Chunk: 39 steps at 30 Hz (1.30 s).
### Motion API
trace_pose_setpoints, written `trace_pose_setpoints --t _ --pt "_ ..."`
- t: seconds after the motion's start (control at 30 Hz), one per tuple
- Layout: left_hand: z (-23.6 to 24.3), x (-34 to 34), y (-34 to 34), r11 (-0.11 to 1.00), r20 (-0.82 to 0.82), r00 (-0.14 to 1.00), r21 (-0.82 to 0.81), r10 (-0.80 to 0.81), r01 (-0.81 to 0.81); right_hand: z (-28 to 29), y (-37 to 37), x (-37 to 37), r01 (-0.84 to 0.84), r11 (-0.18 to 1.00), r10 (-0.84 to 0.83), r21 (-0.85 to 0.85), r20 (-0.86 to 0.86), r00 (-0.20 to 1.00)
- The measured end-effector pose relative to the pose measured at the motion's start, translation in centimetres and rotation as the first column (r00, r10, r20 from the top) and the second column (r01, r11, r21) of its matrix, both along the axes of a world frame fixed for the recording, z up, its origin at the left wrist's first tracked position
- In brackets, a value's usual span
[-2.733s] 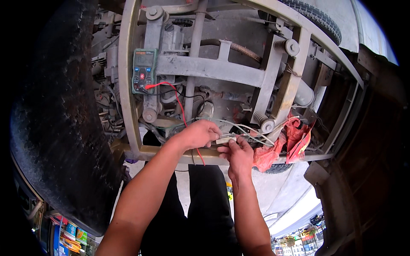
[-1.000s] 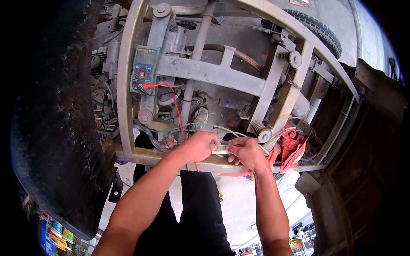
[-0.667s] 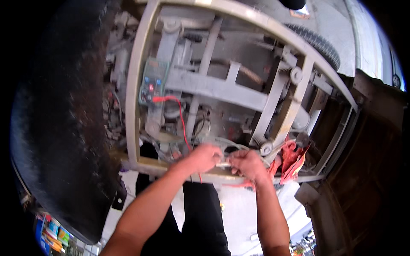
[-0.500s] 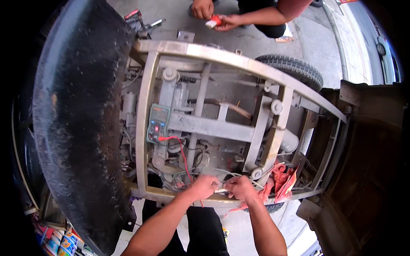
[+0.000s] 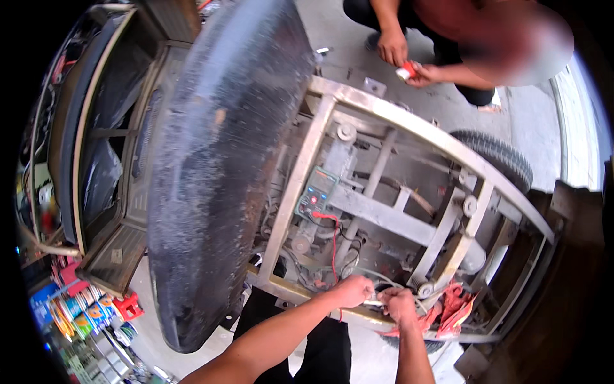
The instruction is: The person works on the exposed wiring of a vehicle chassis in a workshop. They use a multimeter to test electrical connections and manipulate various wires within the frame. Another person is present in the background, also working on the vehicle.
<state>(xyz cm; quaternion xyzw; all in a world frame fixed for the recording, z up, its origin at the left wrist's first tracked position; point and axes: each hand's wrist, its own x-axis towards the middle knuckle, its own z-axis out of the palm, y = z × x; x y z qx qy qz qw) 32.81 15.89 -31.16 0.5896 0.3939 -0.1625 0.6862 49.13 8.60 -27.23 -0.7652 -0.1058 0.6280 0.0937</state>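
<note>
My left hand (image 5: 353, 291) and my right hand (image 5: 398, 303) are close together over the near rail of a bare metal vehicle frame (image 5: 384, 219). Both have their fingers closed in a pinch, and a thin pale wire seems to run between the fingertips; its details are too small to read. A green multimeter (image 5: 318, 191) rests on the left part of the frame. Its red test lead (image 5: 335, 246) drops toward my left hand, and a black lead loops beside it. Crumpled red plastic (image 5: 455, 308) lies on the frame just right of my right hand.
A large dark curved panel (image 5: 217, 160) stands along the frame's left side. Across the frame a co-worker's hands (image 5: 409, 67) hold a small red-and-white thing. A tyre (image 5: 495, 157) sits at the far right. Colourful packages (image 5: 89, 310) are stacked at lower left; a rusty brown panel borders the right.
The view has swung left, so the frame and my hands appear farther right, and more of the left side shows. My hands stay pinched together near the rail. More of the co-worker is in view.
</note>
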Motion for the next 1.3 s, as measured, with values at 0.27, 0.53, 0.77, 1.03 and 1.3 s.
trace_pose_setpoints --t 0.27,0.53,0.77,1.03,1.3 --pt "-1.0 -0.3 -0.3 0.999 0.143 0.989 0.008 0.049 -0.051 0.7 -0.2 0.3 0.102 0.994 -0.105 -0.034 -0.112 0.988" --pt "-1.2 -0.6 -0.3 0.907 -0.019 0.973 -0.356 0.231 -0.223 -2.7 -3.8 0.8 0.048 0.996 -0.035 0.071 -0.175 0.984" --pt "1.1 -0.3 -0.9 0.998 0.003 0.999 0.036 0.054 -0.054 -0.2 -1.2 0.5 0.025 0.999 -0.02 0.036 -0.128 0.992" --pt "0.0 -0.7 -2.4 0.986 -0.045 0.985 0.024 0.168 -0.167 -2.2 -2.9 -0.7 0.026 0.994 -0.02 0.105 -0.061 0.998" --pt "0.1 0.0 -2.1 0.979 -0.019 0.979 0.027 0.201 -0.201 -1.2 -2.4 -1.4 0.19 0.974 -0.18 0.12 -0.089 0.98"
